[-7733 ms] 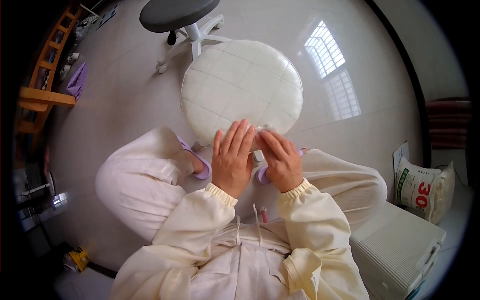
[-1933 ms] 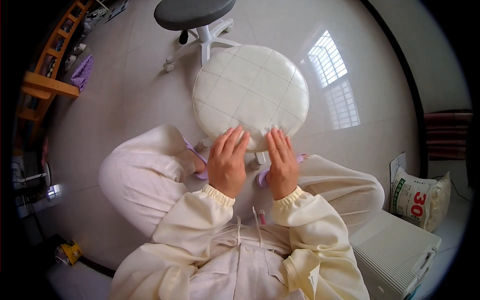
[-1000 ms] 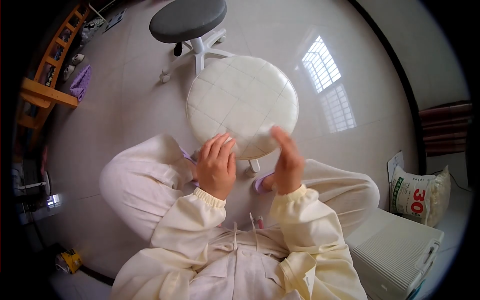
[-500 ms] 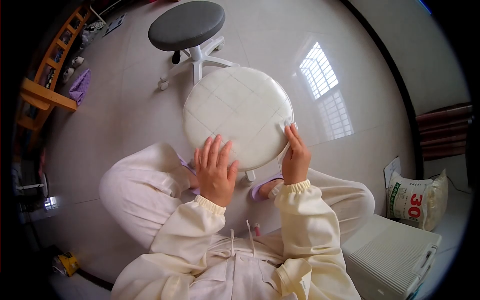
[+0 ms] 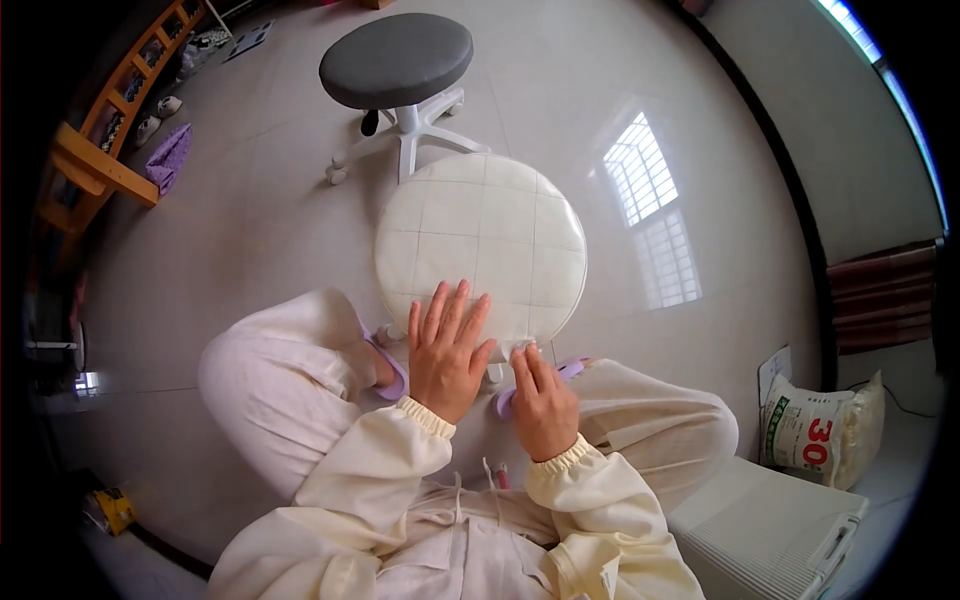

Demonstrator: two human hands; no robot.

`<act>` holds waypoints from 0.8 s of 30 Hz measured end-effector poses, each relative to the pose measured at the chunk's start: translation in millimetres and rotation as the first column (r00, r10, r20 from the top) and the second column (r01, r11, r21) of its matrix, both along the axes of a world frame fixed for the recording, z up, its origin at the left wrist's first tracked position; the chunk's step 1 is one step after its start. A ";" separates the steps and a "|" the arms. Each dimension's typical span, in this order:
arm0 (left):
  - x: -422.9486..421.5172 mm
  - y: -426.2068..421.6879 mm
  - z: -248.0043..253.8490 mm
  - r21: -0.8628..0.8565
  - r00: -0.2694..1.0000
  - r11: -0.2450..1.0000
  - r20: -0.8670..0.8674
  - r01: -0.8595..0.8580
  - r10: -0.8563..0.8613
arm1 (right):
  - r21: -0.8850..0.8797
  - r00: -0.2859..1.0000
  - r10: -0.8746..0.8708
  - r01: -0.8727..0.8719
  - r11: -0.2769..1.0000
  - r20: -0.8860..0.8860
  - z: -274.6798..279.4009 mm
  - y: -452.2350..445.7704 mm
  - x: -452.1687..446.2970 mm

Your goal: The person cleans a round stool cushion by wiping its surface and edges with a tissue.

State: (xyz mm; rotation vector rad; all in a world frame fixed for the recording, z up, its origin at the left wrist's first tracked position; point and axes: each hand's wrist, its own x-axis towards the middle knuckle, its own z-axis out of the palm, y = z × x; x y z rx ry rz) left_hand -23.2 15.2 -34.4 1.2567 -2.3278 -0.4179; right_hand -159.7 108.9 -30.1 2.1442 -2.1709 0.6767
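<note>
A round stool seat [image 5: 480, 240] covered in cream, grid-stitched material is in front of me, between my knees. My left hand [image 5: 450, 355] lies on its near left part, fingers stretched out and palm down. At the seat's near right edge, my right hand [image 5: 543, 400] pinches a small white tissue [image 5: 518, 347] against the rim. Most of the tissue is hidden by the fingers. Part of a white stool leg [image 5: 492, 378] shows below the seat.
Beyond the seat stands a grey wheeled stool [image 5: 397, 62]. On my right are a ribbed white case [image 5: 770, 525] and a printed bag [image 5: 815, 435]. A wooden rack [image 5: 110, 170] and a purple cloth [image 5: 168, 160] are at the far left.
My right hand has moved from the seat's right edge toward me, to the near edge by my left hand. The seat has turned, its seams now running straighter. The view has shifted slightly.
</note>
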 end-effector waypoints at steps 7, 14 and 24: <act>-0.7 1.5 -2.4 0.015 1.000 1.000 0.014 0.002 -0.002 | -0.040 0.997 0.082 -0.083 0.996 -0.012 -3.6 3.1 5.1; 7.6 -1.9 1.4 0.012 0.998 1.000 0.064 -0.002 0.001 | -0.085 0.828 0.081 -0.040 0.996 0.555 18.6 -7.9 -19.8; 11.1 -7.4 -4.2 0.005 0.999 1.000 0.045 -0.013 0.013 | -0.141 0.987 0.103 -0.085 0.986 0.126 -11.2 -9.1 6.5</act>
